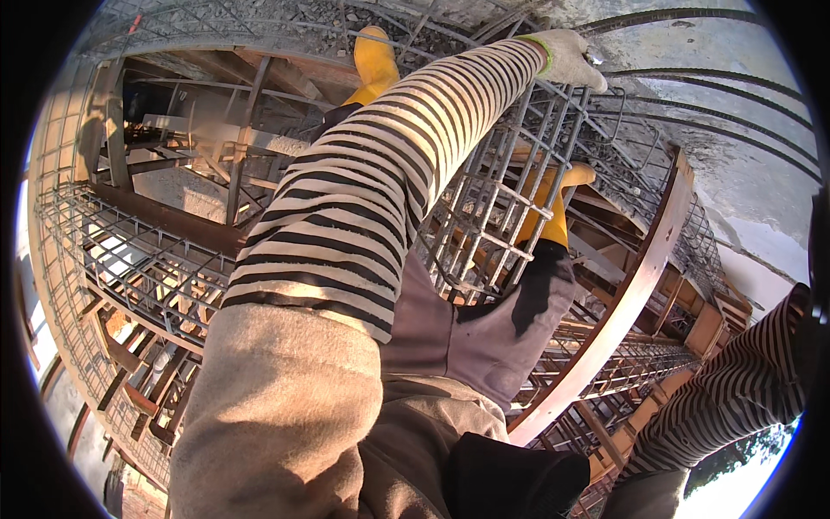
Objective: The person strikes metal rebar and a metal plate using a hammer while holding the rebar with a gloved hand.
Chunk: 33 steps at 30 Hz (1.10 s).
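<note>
Gloved left hand (568, 60) held at rebar cage (523, 199), probably for bracing; grip cannot be told; right hand unseen.

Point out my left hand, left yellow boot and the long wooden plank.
Left hand (567, 58), head view: its gloved middle.
Left yellow boot (375, 66), head view: near its ankle.
Long wooden plank (635, 294), head view: its pale face.

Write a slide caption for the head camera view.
Striped sleeve outstretched, a gloved left hand at the end of a steel rebar cage, yellow rubber boots nearby.
</note>
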Each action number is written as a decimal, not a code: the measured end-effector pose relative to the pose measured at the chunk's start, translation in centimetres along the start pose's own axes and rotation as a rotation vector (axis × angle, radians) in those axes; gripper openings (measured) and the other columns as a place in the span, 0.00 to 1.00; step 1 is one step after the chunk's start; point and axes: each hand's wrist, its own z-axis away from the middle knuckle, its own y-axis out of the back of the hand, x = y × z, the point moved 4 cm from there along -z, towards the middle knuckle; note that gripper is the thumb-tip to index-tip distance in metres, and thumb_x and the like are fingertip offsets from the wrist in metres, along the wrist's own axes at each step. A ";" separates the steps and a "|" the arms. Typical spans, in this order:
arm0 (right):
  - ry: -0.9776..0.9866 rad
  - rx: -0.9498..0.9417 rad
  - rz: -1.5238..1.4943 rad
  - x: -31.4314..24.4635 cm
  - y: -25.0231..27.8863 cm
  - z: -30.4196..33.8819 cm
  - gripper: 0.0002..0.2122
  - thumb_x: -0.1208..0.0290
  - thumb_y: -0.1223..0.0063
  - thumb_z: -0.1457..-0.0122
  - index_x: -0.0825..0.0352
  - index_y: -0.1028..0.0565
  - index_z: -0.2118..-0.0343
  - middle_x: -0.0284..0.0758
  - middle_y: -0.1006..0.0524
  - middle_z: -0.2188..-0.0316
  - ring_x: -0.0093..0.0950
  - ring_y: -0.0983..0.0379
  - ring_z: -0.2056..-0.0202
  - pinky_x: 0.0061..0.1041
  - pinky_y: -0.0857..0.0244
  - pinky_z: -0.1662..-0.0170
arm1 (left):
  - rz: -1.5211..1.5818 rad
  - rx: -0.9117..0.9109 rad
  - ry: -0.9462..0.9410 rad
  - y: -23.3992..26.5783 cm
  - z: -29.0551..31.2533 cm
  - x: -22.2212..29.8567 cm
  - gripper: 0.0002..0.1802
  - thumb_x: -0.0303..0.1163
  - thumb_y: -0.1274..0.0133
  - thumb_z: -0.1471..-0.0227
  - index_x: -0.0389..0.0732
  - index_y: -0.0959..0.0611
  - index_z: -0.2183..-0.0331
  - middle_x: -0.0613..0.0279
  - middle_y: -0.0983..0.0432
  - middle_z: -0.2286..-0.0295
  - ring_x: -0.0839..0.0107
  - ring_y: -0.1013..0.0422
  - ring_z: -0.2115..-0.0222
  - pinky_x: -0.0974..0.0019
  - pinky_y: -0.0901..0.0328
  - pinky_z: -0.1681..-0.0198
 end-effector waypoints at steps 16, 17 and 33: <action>-0.304 0.111 -0.113 4.9 1.4 1.6 0.20 0.47 0.49 0.31 0.64 0.27 0.63 0.24 0.32 0.81 0.16 0.34 0.84 0.15 0.40 0.83 | -0.127 0.089 -0.010 -0.2 -0.4 -2.0 0.30 0.62 0.39 0.50 0.41 0.13 0.71 0.60 0.21 0.76 0.67 0.27 0.73 0.59 0.32 0.62; -0.221 0.015 -0.153 5.3 2.4 0.3 0.20 0.47 0.49 0.31 0.64 0.27 0.63 0.24 0.32 0.81 0.16 0.35 0.84 0.15 0.40 0.83 | -0.134 0.101 -0.017 -0.1 -0.3 -2.0 0.30 0.63 0.39 0.50 0.42 0.13 0.71 0.61 0.22 0.76 0.67 0.27 0.73 0.59 0.32 0.62; -1.036 0.514 0.039 19.1 0.6 26.6 0.19 0.52 0.50 0.29 0.66 0.26 0.69 0.24 0.32 0.84 0.13 0.39 0.85 0.16 0.45 0.82 | 0.852 0.456 -0.156 -1.8 1.1 -0.5 0.27 0.54 0.46 0.40 0.37 0.17 0.71 0.65 0.28 0.80 0.75 0.31 0.76 0.64 0.33 0.69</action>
